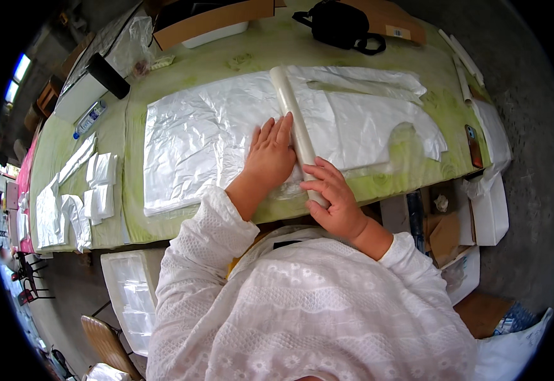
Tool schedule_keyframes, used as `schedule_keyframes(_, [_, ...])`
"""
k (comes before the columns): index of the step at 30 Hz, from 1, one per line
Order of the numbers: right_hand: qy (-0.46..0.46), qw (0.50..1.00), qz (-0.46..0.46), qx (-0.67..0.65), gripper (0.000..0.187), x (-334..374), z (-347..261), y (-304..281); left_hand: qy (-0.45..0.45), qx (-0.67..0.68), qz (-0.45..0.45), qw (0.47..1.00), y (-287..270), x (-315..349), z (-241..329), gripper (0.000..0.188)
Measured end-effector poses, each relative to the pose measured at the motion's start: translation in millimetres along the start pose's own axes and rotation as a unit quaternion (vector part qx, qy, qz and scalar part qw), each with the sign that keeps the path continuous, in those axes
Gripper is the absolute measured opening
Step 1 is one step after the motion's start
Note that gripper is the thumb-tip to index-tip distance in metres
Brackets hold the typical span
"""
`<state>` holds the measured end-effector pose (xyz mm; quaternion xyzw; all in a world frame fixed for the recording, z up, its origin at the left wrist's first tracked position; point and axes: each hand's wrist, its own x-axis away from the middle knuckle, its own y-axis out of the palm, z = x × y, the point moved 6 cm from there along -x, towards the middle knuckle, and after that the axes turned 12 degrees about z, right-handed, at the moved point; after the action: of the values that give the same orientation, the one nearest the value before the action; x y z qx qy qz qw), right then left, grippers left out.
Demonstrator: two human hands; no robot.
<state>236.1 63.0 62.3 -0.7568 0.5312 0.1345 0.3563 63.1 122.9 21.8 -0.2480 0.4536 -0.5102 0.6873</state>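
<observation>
Left hand (269,155) lies spread flat on the plastic sheets (207,140); right hand (333,200) pinches the half-wound white roll (296,130), sheet remaining toward nine o'clock.

I see bright, even daylight with soft shadows, mild glare on the plastic sheets (226,133), sharp focus centrally, and heavy fisheye bending and black vignette at edges.

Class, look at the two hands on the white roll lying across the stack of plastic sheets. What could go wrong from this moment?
1. The left hand lies flat beside the roll and the right hand grips only its near end, so the far end might swing askew.
2. The plastic sheets look slippery and might slide or wrinkle under pressure.
3. The phone lies near the table's right edge and might be knocked off.
</observation>
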Motion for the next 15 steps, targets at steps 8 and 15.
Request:
schedule_keyframes(8, [-0.07, 0.991, -0.099, 0.064, 0.034, -8.4, -19.3, 20.8, 0.026, 0.212, 0.041, 0.976, -14.3, -13.6, -13.1, 0.069])
schedule_keyframes(15, [0.002, 0.999, -0.004, 0.047, 0.03, -23.3, -6.5, 9.6, 0.09, 0.083, 0.05, 0.991, -37.3, -11.4, -4.4, 0.034])
